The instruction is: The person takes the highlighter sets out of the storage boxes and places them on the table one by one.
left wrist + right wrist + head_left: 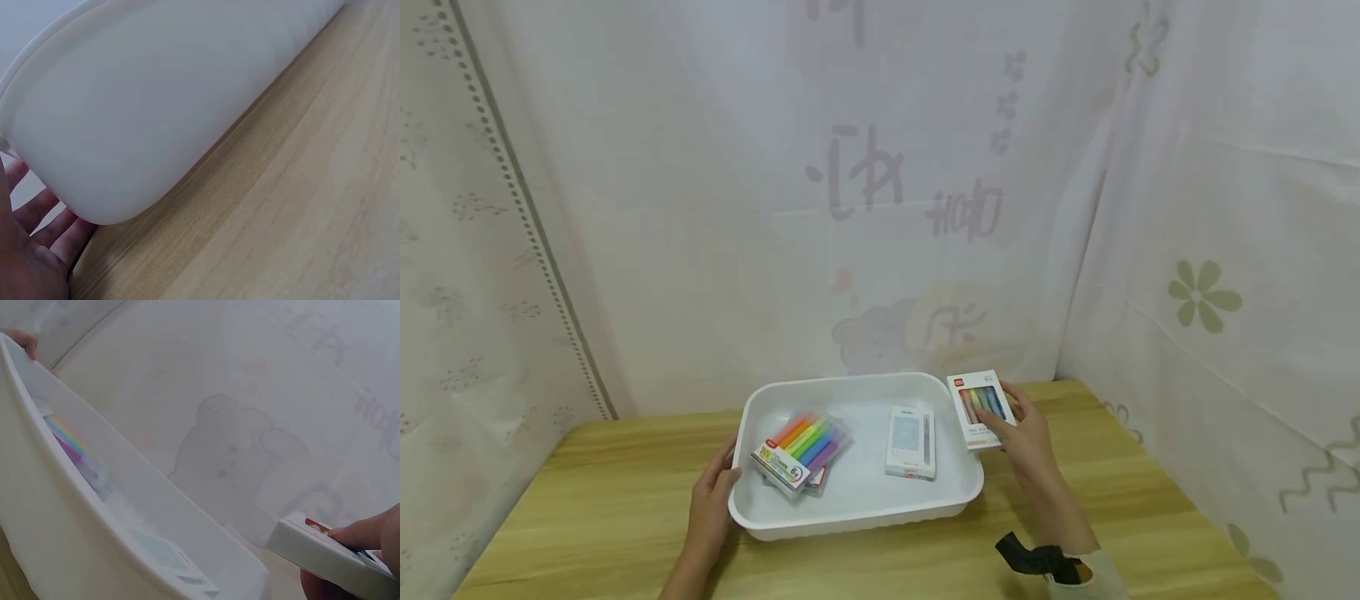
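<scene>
My left hand [711, 500] holds the left end of a white plastic tray [850, 527], its thumb at the rim. In the left wrist view the fingers [44, 206] lie against the tray's outer wall. Beyond the tray's right end, my right hand [1026, 437] grips a white box [973, 393] whose window shows coloured sticks, the thumb across its front. The tray holds a clear pack of rainbow-coloured highlighters [808, 442] on the left, lying over another pack that is mostly hidden. Towards the right of the tray lies a slim white box [910, 442] with a pale blue panel.
The tray stands on a wood-grain table [625, 500]. A pale printed curtain [700, 208] hangs behind the table and along both sides. A black strap [1037, 560] is around my right wrist, by the sleeve.
</scene>
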`<act>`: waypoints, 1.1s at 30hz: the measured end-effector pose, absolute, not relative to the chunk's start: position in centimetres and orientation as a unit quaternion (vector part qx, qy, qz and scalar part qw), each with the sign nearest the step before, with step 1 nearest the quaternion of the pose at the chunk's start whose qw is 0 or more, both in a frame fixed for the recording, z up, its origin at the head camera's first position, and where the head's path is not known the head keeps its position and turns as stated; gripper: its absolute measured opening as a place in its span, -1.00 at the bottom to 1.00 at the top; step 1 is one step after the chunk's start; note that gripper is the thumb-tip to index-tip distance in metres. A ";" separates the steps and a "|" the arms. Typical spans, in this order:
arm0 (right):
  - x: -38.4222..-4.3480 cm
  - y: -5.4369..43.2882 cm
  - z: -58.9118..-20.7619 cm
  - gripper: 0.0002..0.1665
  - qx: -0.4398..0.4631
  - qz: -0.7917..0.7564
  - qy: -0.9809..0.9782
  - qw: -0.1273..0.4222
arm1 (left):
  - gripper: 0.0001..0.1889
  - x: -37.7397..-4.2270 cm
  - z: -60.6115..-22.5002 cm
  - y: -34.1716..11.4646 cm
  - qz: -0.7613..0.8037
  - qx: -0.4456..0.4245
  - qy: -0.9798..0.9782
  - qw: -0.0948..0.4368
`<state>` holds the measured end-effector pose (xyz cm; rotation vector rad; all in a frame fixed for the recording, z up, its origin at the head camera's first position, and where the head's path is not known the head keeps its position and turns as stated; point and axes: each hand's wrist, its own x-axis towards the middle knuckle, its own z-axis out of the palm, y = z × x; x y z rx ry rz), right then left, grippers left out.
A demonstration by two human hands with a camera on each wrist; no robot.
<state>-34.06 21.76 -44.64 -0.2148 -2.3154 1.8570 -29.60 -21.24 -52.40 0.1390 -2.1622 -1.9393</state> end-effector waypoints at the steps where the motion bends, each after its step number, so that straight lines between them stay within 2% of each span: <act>1: -34.1 22.0 -44.7 -0.10 -0.076 0.621 -0.776 0.082 | -0.46 -29.6 -52.4 -21.2 -0.663 0.047 -0.738 0.115; 10: -34.4 23.5 -45.3 -0.10 -0.085 0.629 -0.768 0.089 | -0.46 -29.5 -52.4 -21.1 -0.672 0.020 -0.730 0.121; 33: -35.4 25.5 -49.3 -0.27 -0.141 0.729 -0.670 0.014 | -0.42 -29.5 -52.3 -21.1 -0.664 0.028 -0.739 0.109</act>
